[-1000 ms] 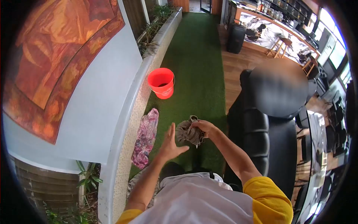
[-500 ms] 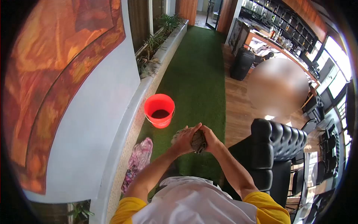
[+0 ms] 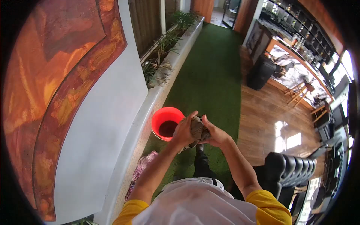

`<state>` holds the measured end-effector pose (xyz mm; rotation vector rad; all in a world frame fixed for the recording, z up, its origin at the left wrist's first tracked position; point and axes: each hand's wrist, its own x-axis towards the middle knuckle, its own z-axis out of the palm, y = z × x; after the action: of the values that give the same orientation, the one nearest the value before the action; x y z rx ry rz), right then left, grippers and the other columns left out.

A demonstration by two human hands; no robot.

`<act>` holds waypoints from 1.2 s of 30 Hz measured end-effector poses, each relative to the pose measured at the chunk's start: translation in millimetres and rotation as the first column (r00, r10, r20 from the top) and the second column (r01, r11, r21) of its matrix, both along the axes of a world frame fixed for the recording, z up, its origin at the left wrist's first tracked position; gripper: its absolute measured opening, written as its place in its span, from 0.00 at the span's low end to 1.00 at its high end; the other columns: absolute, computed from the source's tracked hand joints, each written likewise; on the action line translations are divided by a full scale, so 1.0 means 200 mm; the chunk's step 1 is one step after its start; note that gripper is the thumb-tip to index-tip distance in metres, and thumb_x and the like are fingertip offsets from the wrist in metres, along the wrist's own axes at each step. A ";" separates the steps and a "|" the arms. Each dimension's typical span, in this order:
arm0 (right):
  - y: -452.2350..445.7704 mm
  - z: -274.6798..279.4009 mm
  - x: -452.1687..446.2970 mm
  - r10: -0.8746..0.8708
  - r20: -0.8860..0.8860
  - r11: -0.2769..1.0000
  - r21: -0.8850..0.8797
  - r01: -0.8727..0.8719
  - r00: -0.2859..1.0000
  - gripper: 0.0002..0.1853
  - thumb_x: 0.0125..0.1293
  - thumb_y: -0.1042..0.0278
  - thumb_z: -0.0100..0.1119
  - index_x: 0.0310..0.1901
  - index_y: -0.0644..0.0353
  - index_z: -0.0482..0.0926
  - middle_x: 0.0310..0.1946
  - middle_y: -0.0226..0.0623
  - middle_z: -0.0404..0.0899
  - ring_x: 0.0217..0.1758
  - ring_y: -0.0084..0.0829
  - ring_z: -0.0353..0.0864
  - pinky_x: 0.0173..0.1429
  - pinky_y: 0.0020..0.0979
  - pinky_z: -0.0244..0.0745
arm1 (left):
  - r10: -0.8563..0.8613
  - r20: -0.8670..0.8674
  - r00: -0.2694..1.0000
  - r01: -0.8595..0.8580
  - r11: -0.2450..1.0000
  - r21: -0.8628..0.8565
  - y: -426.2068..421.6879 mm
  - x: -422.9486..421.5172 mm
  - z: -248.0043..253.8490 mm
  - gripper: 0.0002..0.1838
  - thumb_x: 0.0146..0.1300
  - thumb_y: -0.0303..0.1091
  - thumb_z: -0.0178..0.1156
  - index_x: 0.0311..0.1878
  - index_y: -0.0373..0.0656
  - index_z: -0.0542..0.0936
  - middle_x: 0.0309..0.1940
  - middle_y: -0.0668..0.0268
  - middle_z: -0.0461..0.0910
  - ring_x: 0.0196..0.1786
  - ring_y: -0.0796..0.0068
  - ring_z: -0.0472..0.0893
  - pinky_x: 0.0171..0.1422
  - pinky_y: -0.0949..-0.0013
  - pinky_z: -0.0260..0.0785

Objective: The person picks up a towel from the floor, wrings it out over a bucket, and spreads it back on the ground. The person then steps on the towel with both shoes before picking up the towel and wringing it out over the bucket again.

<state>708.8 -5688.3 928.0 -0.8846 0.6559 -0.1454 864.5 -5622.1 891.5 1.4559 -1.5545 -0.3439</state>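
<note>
Head view, watched remotely: I see the left hand and right hand clamped around a bunched grey-brown cloth, just right of the red bucket. A pink patterned cloth lies nearer the wearer than the bucket. I judge the held cloth soft, floppy, unbreakable, heavier if wet; best gripped round its thick middle, both palms pressing

I watch through one head-worn camera, its wide, dark-rimmed view facing forward and down over the shirt. The left hand and right hand show close, near the middle; the green carpet stretches ahead to a far doorway.
</note>
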 end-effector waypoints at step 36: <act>-1.48 -1.22 1.33 0.649 -0.038 0.348 -0.873 -0.341 0.760 0.20 0.41 0.80 0.66 0.39 0.49 0.83 0.51 0.31 0.69 0.56 0.40 0.71 0.60 0.39 0.68 | -0.017 -0.744 -0.668 -0.425 0.830 0.362 -0.71 1.03 -1.96 0.13 0.58 0.35 0.55 0.43 0.40 0.79 0.39 0.58 0.82 0.46 0.57 0.81 0.55 0.54 0.75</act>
<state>974.2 -5983.6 684.0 -1.9659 -0.1124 -0.0267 1070.0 -5765.0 498.6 0.4523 0.6442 -0.7792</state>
